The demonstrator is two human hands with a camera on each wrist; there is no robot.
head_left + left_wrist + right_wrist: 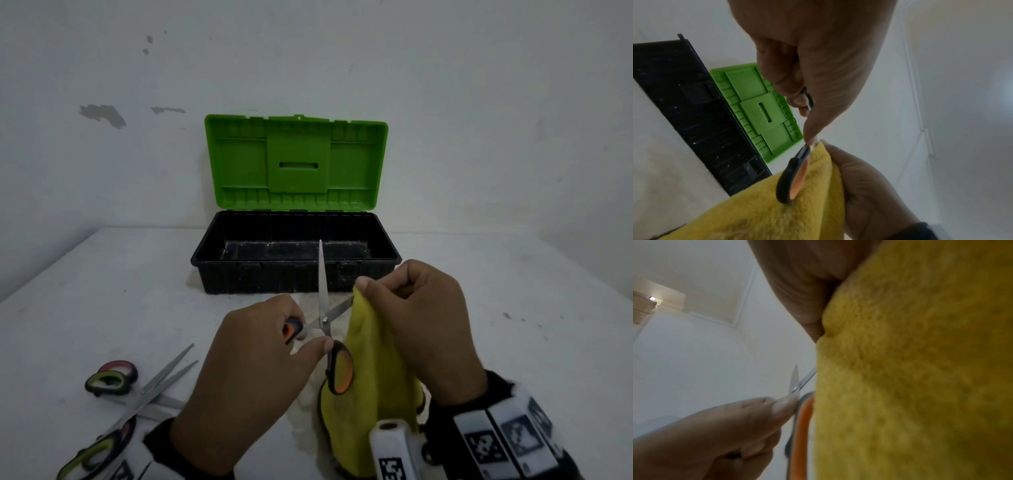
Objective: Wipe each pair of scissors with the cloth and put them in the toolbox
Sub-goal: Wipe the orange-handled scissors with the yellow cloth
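Note:
Orange-handled scissors (pixel 323 320) are spread wide in front of the toolbox (pixel 294 274). My left hand (pixel 253 363) grips one orange handle, thumb against the other loop (pixel 795 177). One blade points up at the box. The other blade runs right into the yellow cloth (pixel 370 363), which my right hand (pixel 418 318) pinches around it. The cloth (pixel 910 378) fills the right wrist view, with the blades (pixel 797 381) and my left thumb beside it. The black toolbox has its green lid (pixel 296 161) raised, and nothing shows inside it.
Two more pairs of scissors (pixel 144 394) with green and red handles lie crossed on the white table (pixel 513 308) at the near left. A wall stands right behind the toolbox.

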